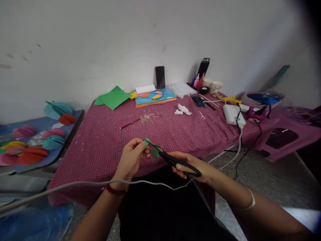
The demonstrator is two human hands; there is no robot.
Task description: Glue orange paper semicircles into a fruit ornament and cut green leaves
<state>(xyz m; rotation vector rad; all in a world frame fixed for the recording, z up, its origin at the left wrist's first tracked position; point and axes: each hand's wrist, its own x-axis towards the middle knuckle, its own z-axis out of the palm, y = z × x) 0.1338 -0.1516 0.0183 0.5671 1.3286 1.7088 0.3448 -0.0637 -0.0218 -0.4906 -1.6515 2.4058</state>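
Between the thumb and fingers of my left hand [131,157] is a small piece of green paper [147,144]. My right hand [192,166] is wrapped round the black handles of a pair of scissors [173,159]. The blades point left and lie across the green paper, close to my left fingertips. A further bit of green shows just below the blades; whether it is joined to the held piece I cannot tell. Both hands are in front of the table's near edge, above my lap.
A checked cloth covers the table [100,147]. Green sheets [115,97], paper scraps [146,118], crumpled tissue [183,109], a phone [160,77] and paper cups [216,87] are on it. A white cable [150,182] crosses before me. Paper fruit shapes [32,154] lie left; a pink stool [288,137] stands right.
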